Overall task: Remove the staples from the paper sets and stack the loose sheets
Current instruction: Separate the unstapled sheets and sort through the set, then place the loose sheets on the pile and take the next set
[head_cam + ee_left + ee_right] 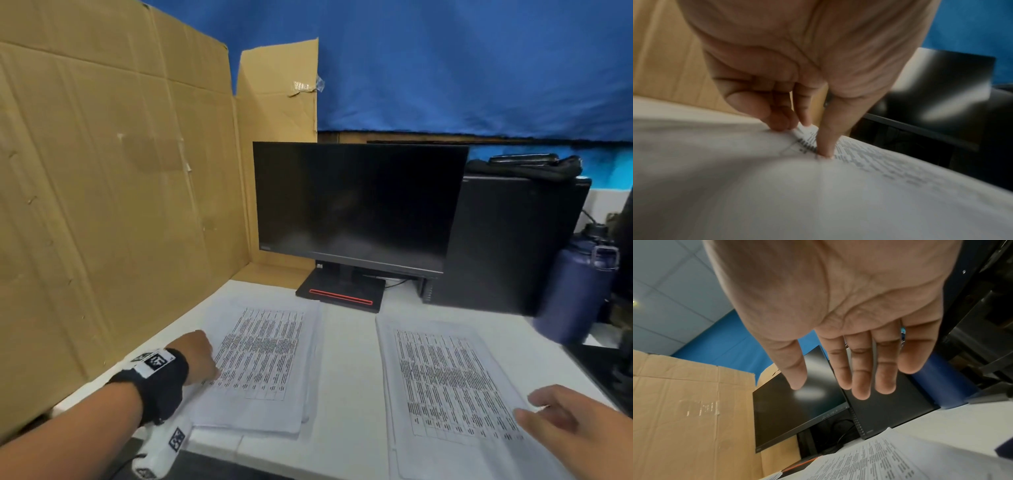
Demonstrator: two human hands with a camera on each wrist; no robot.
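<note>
Two stacks of printed table sheets lie side by side on the white table point(346, 377). My left hand point(202, 358) is at the left edge of the left paper stack point(263, 363). In the left wrist view my left hand point(805, 139) has its thumb tip pressed into the top sheet point(869, 162), and the curled fingertips point(781, 125) touch the same sheet just beyond it. My right hand point(561, 421) hovers over the near right corner of the right paper stack point(452, 387). The fingers point(861, 382) of my right hand point(838, 382) are straight, spread and empty. No staple shows in any view.
A dark monitor point(356, 205) on a black and red base point(342, 291) stands behind the stacks. A black computer tower point(513, 246) and a blue bottle point(579, 291) are at the right. A tall cardboard sheet point(113, 205) walls off the left side.
</note>
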